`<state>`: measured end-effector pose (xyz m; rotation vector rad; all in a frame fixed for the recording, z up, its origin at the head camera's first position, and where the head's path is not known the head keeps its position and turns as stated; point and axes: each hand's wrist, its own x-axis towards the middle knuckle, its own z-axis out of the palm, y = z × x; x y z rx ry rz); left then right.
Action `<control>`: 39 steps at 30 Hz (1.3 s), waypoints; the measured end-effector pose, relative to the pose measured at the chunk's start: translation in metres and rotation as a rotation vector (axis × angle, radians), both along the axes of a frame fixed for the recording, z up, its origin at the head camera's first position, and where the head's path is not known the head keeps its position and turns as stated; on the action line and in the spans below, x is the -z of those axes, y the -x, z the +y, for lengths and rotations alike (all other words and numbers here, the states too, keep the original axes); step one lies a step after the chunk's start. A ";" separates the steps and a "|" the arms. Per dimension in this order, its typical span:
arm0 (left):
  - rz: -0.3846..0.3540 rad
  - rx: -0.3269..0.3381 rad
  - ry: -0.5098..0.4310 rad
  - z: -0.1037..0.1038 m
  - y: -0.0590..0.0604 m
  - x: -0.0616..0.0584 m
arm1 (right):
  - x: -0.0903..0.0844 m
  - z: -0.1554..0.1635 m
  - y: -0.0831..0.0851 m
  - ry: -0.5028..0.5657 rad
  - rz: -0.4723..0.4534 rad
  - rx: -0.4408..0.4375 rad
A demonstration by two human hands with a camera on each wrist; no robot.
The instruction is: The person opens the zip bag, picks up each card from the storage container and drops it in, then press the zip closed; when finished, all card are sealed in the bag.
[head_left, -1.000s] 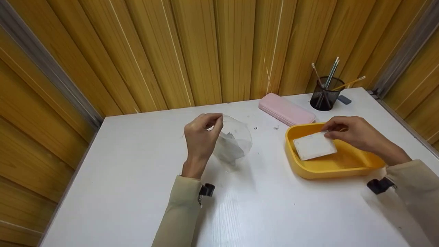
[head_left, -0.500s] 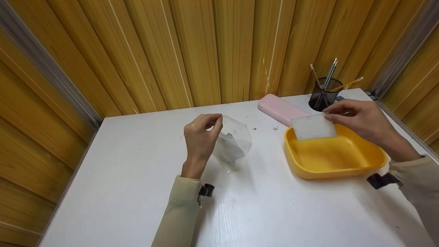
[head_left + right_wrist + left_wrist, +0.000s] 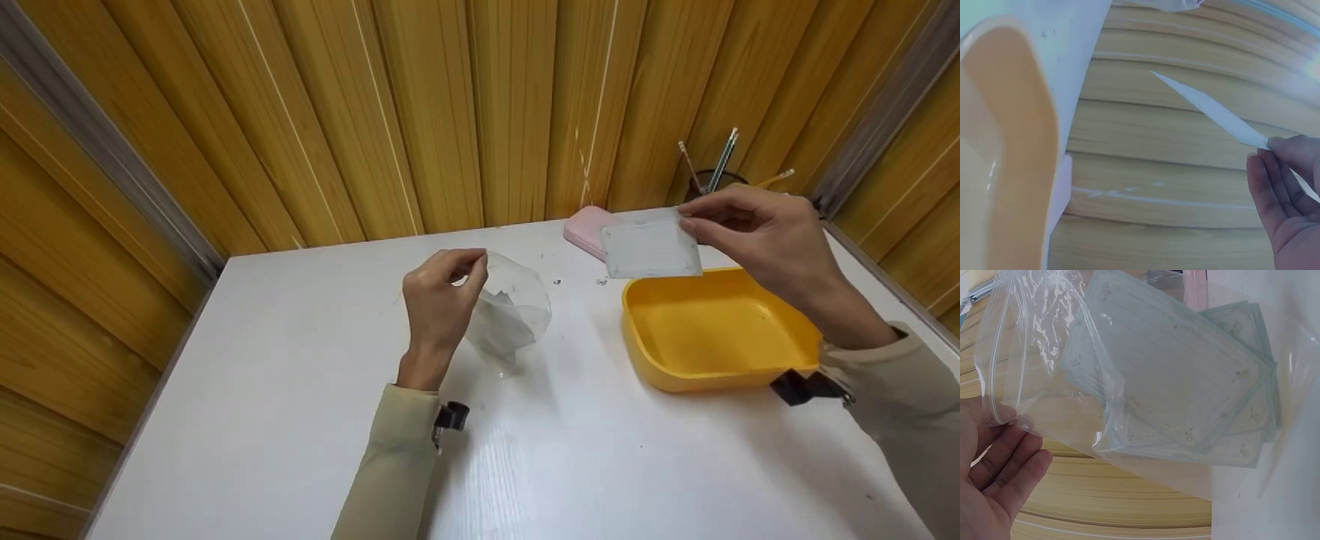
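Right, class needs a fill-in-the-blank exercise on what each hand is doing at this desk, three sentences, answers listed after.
1. The left hand holds open a clear plastic ____ with lined cards inside.
2. The right hand pinches a single white ____ in the air.
3. The tray on the table is ____ in colour.

Missing words: bag; card; yellow

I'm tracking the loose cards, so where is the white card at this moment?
In the head view the white card is in the air, pinched by the right hand, above the far left corner of the yellow tray and in front of the pink case.
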<state>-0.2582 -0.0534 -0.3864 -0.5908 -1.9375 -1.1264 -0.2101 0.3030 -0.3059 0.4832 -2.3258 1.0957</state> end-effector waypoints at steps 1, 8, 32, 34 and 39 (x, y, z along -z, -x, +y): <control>0.001 0.000 0.000 0.000 0.000 0.000 | -0.002 -0.004 0.000 0.007 0.008 -0.002; 0.002 -0.002 -0.004 -0.001 0.000 -0.001 | -0.015 -0.033 0.000 0.008 0.066 -0.037; -0.016 0.002 -0.001 0.002 -0.004 -0.004 | -0.024 -0.099 0.001 -0.071 0.063 -0.256; -0.013 0.005 -0.002 0.002 -0.004 -0.004 | -0.023 -0.103 0.003 -0.088 0.060 -0.267; -0.015 0.003 0.002 0.002 -0.004 -0.004 | -0.018 -0.112 0.006 -0.160 0.064 -0.295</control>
